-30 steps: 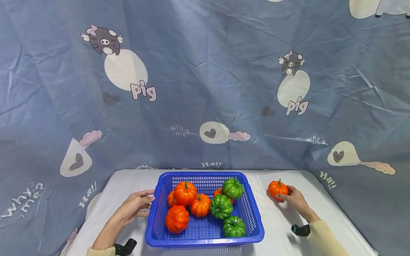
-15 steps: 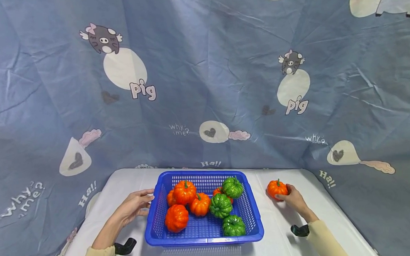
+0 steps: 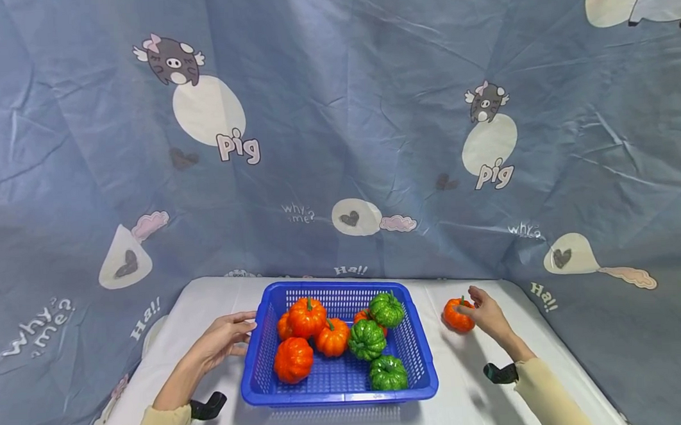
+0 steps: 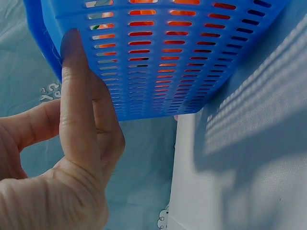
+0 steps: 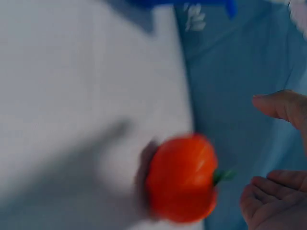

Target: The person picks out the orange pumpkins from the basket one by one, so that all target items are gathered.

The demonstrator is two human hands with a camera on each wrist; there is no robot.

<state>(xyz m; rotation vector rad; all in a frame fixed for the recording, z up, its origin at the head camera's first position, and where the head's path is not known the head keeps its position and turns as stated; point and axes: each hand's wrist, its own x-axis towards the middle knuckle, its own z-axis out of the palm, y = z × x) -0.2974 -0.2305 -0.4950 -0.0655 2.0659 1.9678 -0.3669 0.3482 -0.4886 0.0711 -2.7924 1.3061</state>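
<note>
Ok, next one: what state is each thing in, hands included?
Blue basket: upright on the white table, partly filled.
Orange pumpkins: in the basket, some partly hidden.
Green pumpkins: three, in the basket.
Loose orange pumpkin: outside the basket, stem up, unheld.
Left hand: fingers extended at basket's side.
Right hand: open, gripping nothing.
</note>
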